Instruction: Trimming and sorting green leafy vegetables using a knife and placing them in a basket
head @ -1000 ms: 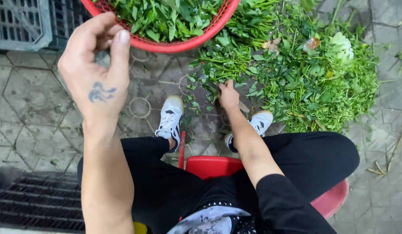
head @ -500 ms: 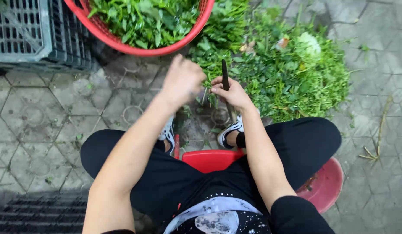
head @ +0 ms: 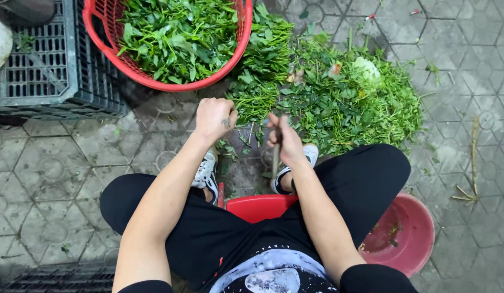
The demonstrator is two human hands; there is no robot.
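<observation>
Leafy green stalks (head: 255,103) sit pinched in the left hand's (head: 214,116) closed fingers, and the right hand's (head: 284,142) gripped dark knife (head: 276,157) could nick them.

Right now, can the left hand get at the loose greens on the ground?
Probably yes: the left hand hovers right beside the loose greens, closed in a fist, with nothing between them; the red basket sits further off.

No packages, labels, signs or screens visible.

Bare paving (head: 73,163) lies open leftward; red basket (head: 165,84), black crate (head: 51,103) and greens pile (head: 349,103) block ahead.
</observation>
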